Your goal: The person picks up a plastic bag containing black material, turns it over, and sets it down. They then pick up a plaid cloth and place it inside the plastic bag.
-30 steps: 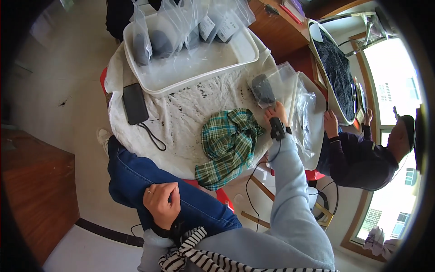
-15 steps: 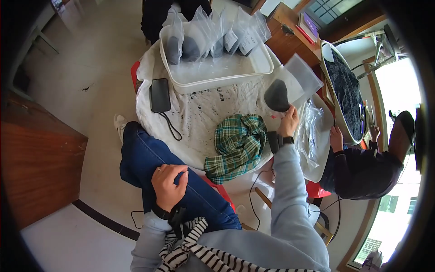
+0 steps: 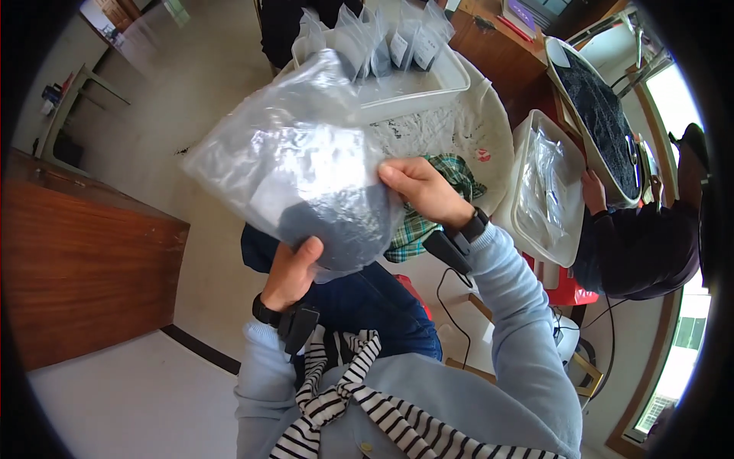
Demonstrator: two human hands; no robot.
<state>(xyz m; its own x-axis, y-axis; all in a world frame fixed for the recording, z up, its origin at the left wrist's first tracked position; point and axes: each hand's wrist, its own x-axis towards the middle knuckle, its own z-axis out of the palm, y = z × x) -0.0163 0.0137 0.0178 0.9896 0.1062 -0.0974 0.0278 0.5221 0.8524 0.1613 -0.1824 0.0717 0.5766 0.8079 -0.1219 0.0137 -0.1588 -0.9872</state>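
Observation:
Both my hands hold a large clear plastic bag (image 3: 275, 145) of dark grey material (image 3: 344, 229) up in front of me, above my lap and the table's near side. My left hand (image 3: 294, 271) grips its lower edge with the thumb over the front; the fingers behind it are hidden. My right hand (image 3: 424, 187) pinches its right side. A green plaid cloth (image 3: 462, 172) lies behind my right hand. Beyond, a white tray (image 3: 413, 103) holds several upright bags of dark material (image 3: 381, 57) on the round cloth-covered table (image 3: 489, 122).
At the right, a white tray (image 3: 527, 237) holds empty bags (image 3: 544, 176). A bin of black granules (image 3: 592, 99) stands by a co-worker (image 3: 634, 252), whose hand (image 3: 594, 191) is at its edge. A wooden cabinet (image 3: 92, 283) is at left; cables (image 3: 451, 306) hang below the table.
My right hand has lifted the bag from the table's right side and brought it left and nearer. My left hand has risen from my thigh and now grips it too.

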